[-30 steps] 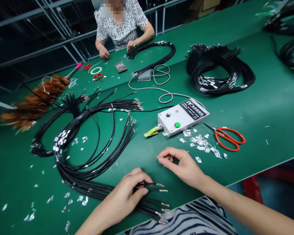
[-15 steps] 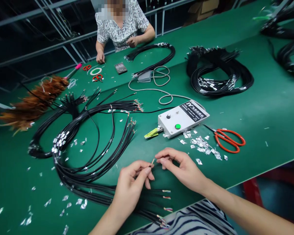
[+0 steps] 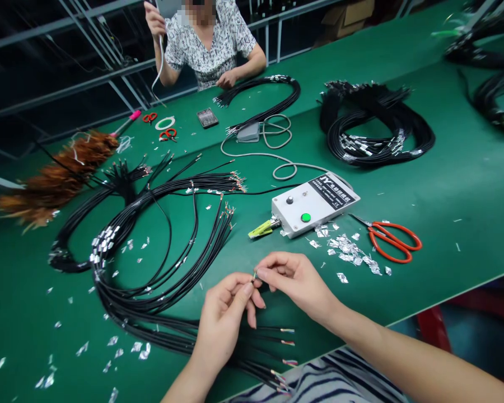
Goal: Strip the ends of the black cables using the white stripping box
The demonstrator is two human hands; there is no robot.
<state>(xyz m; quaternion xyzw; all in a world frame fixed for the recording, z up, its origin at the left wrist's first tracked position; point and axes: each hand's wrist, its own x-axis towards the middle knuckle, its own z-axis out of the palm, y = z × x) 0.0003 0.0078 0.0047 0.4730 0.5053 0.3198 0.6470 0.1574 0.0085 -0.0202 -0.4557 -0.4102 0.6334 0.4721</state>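
Observation:
My left hand (image 3: 231,308) pinches a black cable close to its end, between thumb and forefinger. My right hand (image 3: 292,280) closes thumb and forefinger on the thin wires (image 3: 255,275) that stick out of that end. Fingertips cover most of the wires. Below my hands, several black cables (image 3: 273,358) lie with stripped, coloured wire ends pointing right. To the left curves a large bundle of black cables (image 3: 121,240) with silver foil bands. Beyond my hands stands a white box (image 3: 315,204) with a green button, a knob and a yellow clip (image 3: 260,229) at its front.
Red-handled scissors (image 3: 395,240) lie right of the foil scraps (image 3: 348,249). A coiled cable bundle (image 3: 378,126) rests farther back. A brown feather duster (image 3: 59,173) is at the left. Across the green table (image 3: 466,196), a person (image 3: 212,50) sits near another bundle.
My right hand has moved left, and its fingertips now meet the wire end that stood free. Across the table, the other person has raised one hand with a corded object.

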